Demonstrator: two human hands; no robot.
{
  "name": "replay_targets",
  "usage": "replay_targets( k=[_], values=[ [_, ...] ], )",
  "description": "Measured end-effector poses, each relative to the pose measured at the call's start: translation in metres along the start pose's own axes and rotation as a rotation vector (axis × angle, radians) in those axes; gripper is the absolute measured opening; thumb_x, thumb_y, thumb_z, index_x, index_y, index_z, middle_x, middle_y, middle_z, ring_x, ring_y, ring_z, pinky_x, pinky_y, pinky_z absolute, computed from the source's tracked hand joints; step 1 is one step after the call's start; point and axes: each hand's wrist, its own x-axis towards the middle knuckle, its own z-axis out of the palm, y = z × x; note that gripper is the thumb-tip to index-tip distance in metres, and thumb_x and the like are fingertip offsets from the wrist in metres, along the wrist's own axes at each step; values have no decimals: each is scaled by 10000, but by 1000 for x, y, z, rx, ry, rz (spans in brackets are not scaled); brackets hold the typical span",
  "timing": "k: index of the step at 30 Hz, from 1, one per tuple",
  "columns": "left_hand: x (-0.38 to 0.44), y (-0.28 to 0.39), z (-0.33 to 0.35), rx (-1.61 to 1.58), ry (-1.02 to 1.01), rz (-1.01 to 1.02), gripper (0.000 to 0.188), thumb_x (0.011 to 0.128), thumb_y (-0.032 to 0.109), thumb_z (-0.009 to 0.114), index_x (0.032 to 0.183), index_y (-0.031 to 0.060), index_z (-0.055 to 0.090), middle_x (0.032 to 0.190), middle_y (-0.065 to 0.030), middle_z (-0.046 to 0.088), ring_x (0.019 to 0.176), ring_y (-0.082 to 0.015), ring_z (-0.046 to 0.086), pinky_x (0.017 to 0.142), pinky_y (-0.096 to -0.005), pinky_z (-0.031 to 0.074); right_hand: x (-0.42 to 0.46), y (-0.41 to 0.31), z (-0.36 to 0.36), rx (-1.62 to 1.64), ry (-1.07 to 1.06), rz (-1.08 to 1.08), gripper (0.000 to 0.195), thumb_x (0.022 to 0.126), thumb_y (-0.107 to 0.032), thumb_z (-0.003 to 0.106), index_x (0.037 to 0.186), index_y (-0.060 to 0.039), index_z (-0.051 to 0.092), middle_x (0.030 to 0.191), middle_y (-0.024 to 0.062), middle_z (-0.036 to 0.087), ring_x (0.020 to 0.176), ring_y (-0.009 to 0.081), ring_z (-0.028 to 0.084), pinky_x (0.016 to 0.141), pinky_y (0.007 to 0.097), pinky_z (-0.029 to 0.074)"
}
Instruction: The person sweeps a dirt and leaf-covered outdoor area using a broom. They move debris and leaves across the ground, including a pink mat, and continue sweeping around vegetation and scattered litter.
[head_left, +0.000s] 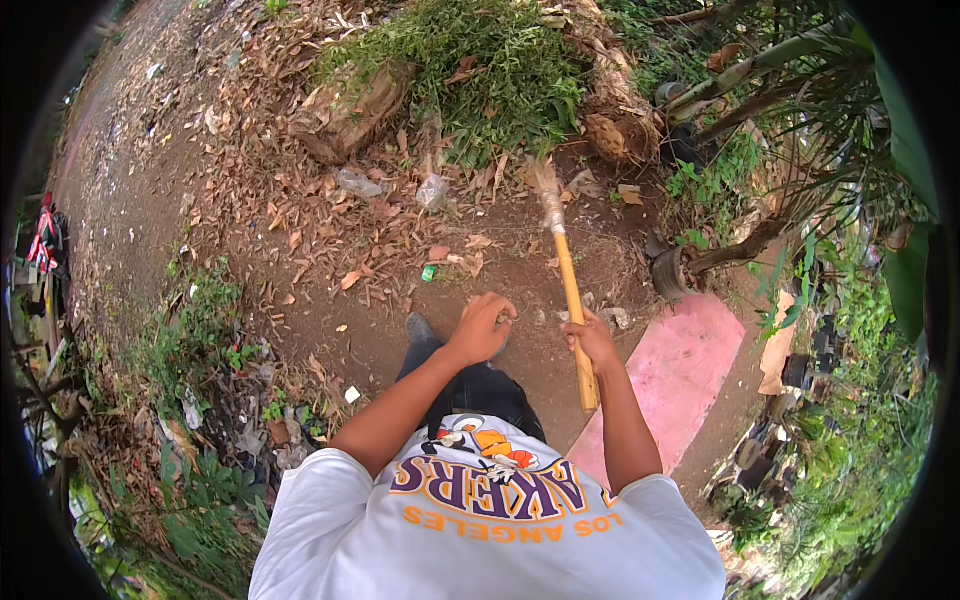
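My right hand (592, 339) grips the yellow wooden handle of a stick broom (568, 271) near its lower end. Clear wrapping binds the handle to pale, worn bristles, which point away from me and touch the dirt beside leaf litter. Over my legs, my left hand (480, 328) hangs in the air with its fingers loosely curled and a gap at the thumb; I see nothing held in it. Dry brown leaves (296, 199) lie scattered beyond it, with a small green wrapper (428, 273) and a crumpled clear plastic bag (432, 193) among them.
A heap of cut green branches (480, 75) lies ahead, between a log stump (356, 112) and a fallen trunk (611, 75). On the right are a pink board (686, 367) and a potted plant's container (673, 272). Weeds and litter (191, 337) border the left.
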Motion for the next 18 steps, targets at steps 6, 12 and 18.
replay_targets(
  k=[6, 12, 18],
  values=[
    [-28, -13, -14, -117, -16, -127, 142, 844, 56, 630, 985, 61, 616, 993, -137, 625, 1001, -324, 619, 894, -436, 481, 117, 17, -56, -232, 328, 156, 569, 841, 37, 612, 1387, 18, 454, 891, 139, 646, 640, 182, 636, 514, 308, 518],
    [-60, -45, -24, -150, 17, -353, 111, 843, 11, 622, 953, 11, 637, 925, -146, 643, 883, -278, 682, 796, -382, 533, 132, 77, -9, -926, 285, -68, 663, 764, -20, 630, 1401, -14, 446, 886, 184, 656, 685, 270, 670, 577, 385, 541],
    [-13, -43, 22, 39, -159, -285, 383, 800, 69, 709, 1161, 91, 583, 1111, -167, 583, 1115, -339, 580, 915, -459, 480, 14, 43, -29, -227, -247, 124, 761, 833, 13, 613, 1538, -127, 361, 796, 63, 591, 525, 134, 555, 466, 290, 443]
  ],
)
